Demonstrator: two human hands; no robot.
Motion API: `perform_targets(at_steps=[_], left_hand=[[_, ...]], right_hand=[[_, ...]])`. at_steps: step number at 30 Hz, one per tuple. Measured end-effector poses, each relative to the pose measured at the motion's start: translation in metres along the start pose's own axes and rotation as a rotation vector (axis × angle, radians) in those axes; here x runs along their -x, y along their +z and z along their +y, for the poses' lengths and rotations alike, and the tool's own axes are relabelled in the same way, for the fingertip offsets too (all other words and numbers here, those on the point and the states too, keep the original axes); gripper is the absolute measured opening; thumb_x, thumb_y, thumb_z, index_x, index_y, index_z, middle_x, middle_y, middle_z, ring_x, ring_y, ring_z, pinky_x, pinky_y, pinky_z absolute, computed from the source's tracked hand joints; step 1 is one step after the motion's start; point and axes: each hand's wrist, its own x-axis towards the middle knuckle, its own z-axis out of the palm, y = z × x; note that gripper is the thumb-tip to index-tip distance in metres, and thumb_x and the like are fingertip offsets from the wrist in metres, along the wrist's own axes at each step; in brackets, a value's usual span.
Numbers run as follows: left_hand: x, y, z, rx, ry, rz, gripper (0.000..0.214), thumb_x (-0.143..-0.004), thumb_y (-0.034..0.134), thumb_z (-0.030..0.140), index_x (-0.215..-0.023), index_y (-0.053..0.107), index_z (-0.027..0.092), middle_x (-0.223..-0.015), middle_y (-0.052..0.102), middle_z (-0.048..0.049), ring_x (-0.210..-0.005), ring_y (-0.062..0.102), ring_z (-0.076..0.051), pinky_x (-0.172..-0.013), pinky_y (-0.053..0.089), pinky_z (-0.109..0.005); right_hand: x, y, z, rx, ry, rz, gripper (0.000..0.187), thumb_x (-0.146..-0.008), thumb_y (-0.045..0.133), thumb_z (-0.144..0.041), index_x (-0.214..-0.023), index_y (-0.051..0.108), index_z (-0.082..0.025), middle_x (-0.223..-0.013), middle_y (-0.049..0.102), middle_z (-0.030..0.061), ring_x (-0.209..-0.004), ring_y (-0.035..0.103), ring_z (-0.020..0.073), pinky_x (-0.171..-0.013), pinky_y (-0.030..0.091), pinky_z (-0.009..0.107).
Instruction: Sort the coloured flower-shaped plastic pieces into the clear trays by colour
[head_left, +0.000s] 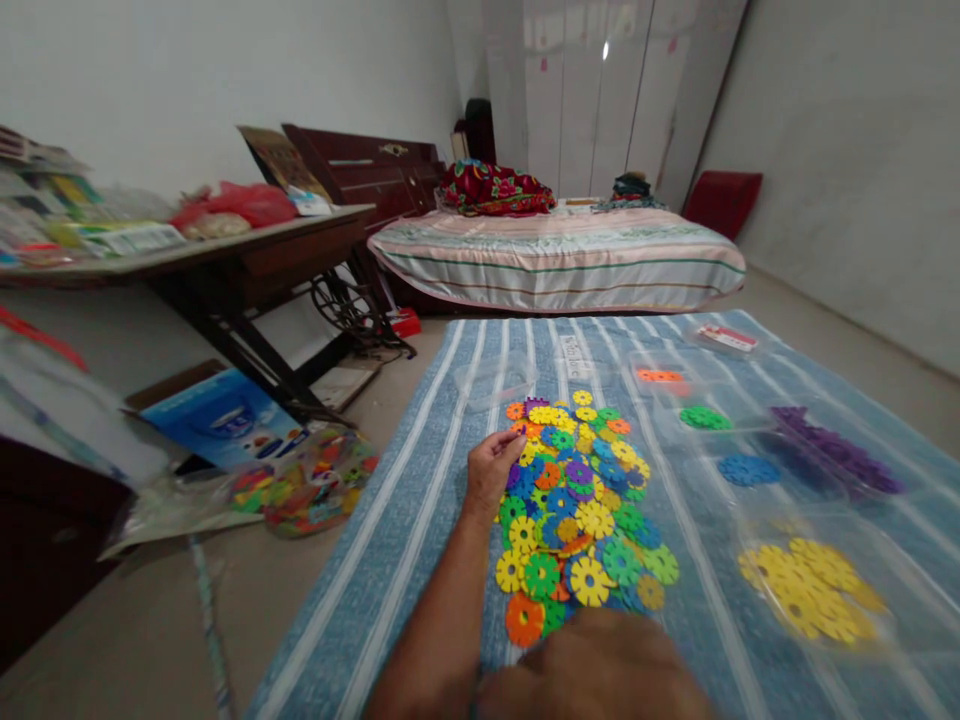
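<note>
A heap of flat, flower-shaped plastic discs (581, 500) in yellow, green, blue, orange and purple lies on a blue striped mat (405, 520). My left hand (491, 465) reaches along the mat to the heap's upper left edge. Its fingers are curled into a pinch against the discs there, and what they hold is hidden. My right hand does not show. A blurred skin-coloured shape (600, 670) fills the bottom edge just below the heap; I cannot tell what part of me it is.
Clear tubs right of the heap hold sorted discs: yellow (814, 590), purple (832, 450), blue (746, 470), green (705, 418), orange (660, 376). An empty clear tub (495, 380) sits behind. A bag of toys (315, 485), a table (225, 260) and a bed (562, 260) stand beyond.
</note>
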Motion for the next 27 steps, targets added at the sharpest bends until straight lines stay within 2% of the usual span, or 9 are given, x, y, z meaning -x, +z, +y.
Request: perform_targets(at_steps=[4,7,10,15,18,20,23,25,27], left_hand=[[0.002,0.001,0.003,0.012,0.025,0.010,0.038,-0.059,0.078,0.043,-0.084,0.074,0.015,-0.069,0.070,-0.0012,-0.067,0.063,-0.014,-0.064,0.049,-0.025],[0.005,0.003,0.008,0.029,0.046,-0.013,0.039,-0.057,0.079,0.042,-0.085,0.074,0.015,-0.076,0.073,-0.0037,-0.073,0.065,-0.017,-0.068,0.051,-0.027],[0.009,0.006,0.013,0.012,0.096,-0.050,0.039,-0.054,0.081,0.038,-0.086,0.074,0.016,-0.085,0.074,-0.0060,-0.079,0.066,-0.019,-0.073,0.051,-0.029],[0.020,0.012,0.020,-0.196,0.196,-0.105,0.041,-0.051,0.084,0.035,-0.089,0.075,0.019,-0.087,0.074,-0.0049,-0.060,0.057,-0.014,-0.061,0.047,-0.027],[0.029,0.018,0.025,-0.306,0.317,-0.153,0.037,-0.054,0.083,0.032,-0.088,0.076,0.021,-0.091,0.074,-0.0062,-0.064,0.059,-0.015,-0.065,0.048,-0.028],[0.034,0.022,0.028,-0.333,0.398,-0.199,0.034,-0.055,0.081,0.028,-0.089,0.075,0.023,-0.095,0.073,-0.0070,-0.076,0.064,-0.020,-0.074,0.051,-0.031],[0.036,0.028,0.029,-0.344,0.484,-0.253,0.035,-0.054,0.080,0.025,-0.089,0.075,0.025,-0.097,0.074,-0.0071,-0.093,0.067,-0.025,-0.090,0.049,-0.036],[0.033,0.029,0.027,-0.356,0.493,-0.261,0.037,-0.053,0.082,0.029,-0.090,0.075,0.025,-0.098,0.074,-0.0069,-0.095,0.066,-0.026,-0.093,0.049,-0.037],[0.028,0.029,0.023,-0.366,0.464,-0.241,0.042,-0.051,0.084,0.035,-0.091,0.076,0.025,-0.100,0.074,-0.0070,-0.092,0.067,-0.026,-0.088,0.051,-0.035]], right_hand=[[-0.011,-0.009,0.009,-0.002,0.166,0.019,0.024,-0.091,0.047,-0.023,-0.074,0.064,-0.023,-0.057,0.061,-0.0003,-0.053,0.059,0.0119,-0.054,0.046,0.019],[-0.019,-0.023,0.021,-0.042,0.391,0.011,0.028,-0.094,0.042,-0.025,-0.079,0.066,-0.021,-0.068,0.067,0.0032,-0.063,0.063,0.0135,-0.060,0.046,0.021],[-0.026,-0.030,0.045,-0.112,0.576,0.025,0.029,-0.093,0.043,-0.030,-0.080,0.068,-0.021,-0.067,0.067,0.0016,-0.061,0.062,0.0137,-0.058,0.045,0.022],[-0.031,-0.020,0.092,-0.192,0.803,0.132,0.031,-0.088,0.048,-0.038,-0.090,0.070,-0.018,-0.062,0.063,0.0006,-0.053,0.059,0.0139,-0.050,0.043,0.022],[-0.035,-0.013,0.112,-0.187,0.915,0.152,0.035,-0.086,0.051,-0.041,-0.100,0.069,-0.015,-0.059,0.062,0.0000,-0.049,0.058,0.0140,-0.044,0.042,0.021],[-0.039,-0.010,0.120,-0.211,0.974,0.137,0.033,-0.086,0.051,-0.040,-0.097,0.069,-0.015,-0.056,0.060,-0.0013,-0.044,0.056,0.0132,-0.040,0.040,0.021],[-0.042,-0.007,0.125,-0.249,1.006,0.132,0.026,-0.087,0.048,-0.032,-0.077,0.067,-0.017,-0.053,0.060,-0.0020,-0.039,0.055,0.0120,-0.036,0.039,0.020],[-0.042,-0.006,0.127,-0.219,0.999,0.150,0.025,-0.086,0.049,-0.027,-0.068,0.064,-0.018,-0.052,0.060,-0.0025,-0.039,0.056,0.0119,-0.036,0.039,0.020],[-0.040,-0.008,0.131,-0.143,0.983,0.186,0.023,-0.086,0.051,-0.024,-0.068,0.065,-0.020,-0.053,0.063,-0.0029,-0.040,0.057,0.0120,-0.037,0.041,0.020]])
